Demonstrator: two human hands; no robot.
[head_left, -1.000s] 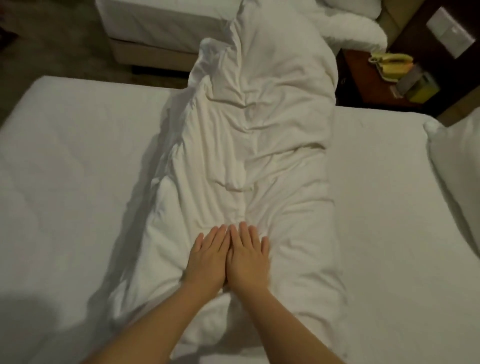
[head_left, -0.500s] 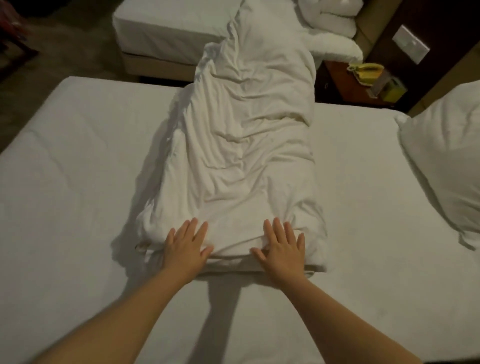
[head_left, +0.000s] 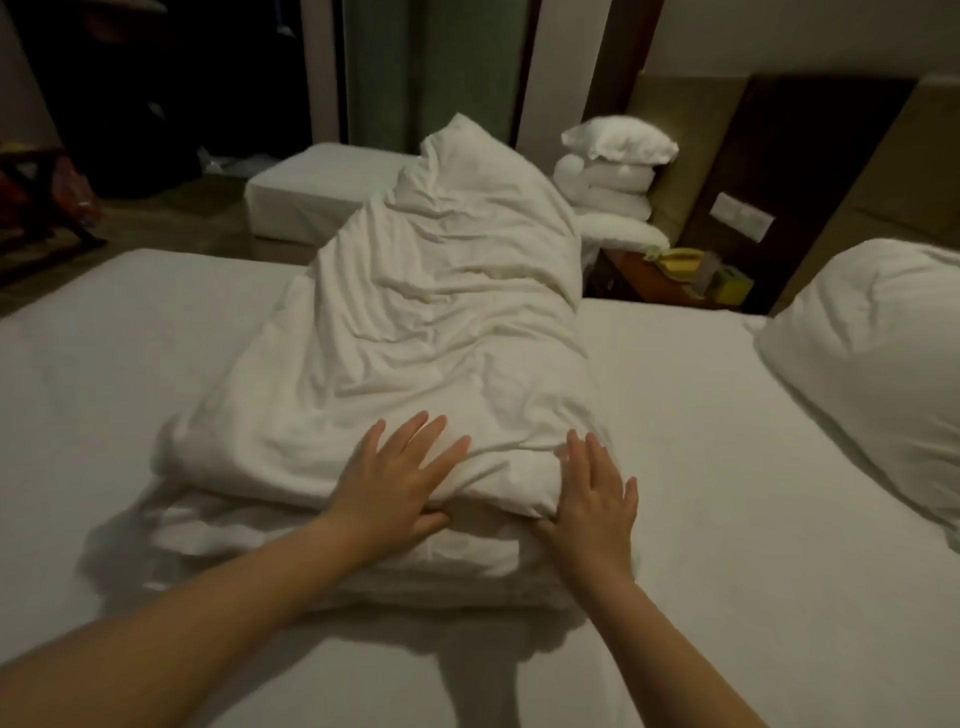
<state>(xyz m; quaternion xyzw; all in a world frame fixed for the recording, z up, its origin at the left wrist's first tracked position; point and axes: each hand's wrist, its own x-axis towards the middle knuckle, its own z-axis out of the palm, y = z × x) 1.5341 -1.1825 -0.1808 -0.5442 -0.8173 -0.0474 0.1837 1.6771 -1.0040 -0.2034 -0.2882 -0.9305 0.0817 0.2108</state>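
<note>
My left hand (head_left: 395, 483) lies flat on the duvet (head_left: 415, 338), fingers straight and spread, with the thumb at the underside of the near fold. My right hand (head_left: 595, 504) lies flat too, fingers straight and close together, on the duvet's near right corner. Neither hand grips anything; both only press on the cloth.

The duvet lies as a long folded strip across the middle of the bed (head_left: 727, 493). Its near end is doubled over lower layers that stick out toward me and to my left. Its right edge runs fairly straight, while its left edge bulges and is ragged. The far end runs past the bed's far edge toward the second bed (head_left: 322, 182).

Bare sheet lies on both sides of the strip. It is wide on the left, and on the right it reaches a pillow (head_left: 872, 353), well apart from my right hand. More sheet lies between the near fold and me. Floor shows between the two beds.

By the far right corner stands a nightstand (head_left: 639, 278) with a yellow phone (head_left: 678, 258) and a box (head_left: 732, 283). A pillow stack (head_left: 613, 176) sits behind it, and a switch plate (head_left: 740, 217) is on the wall. Any print on the box is too small to read.
</note>
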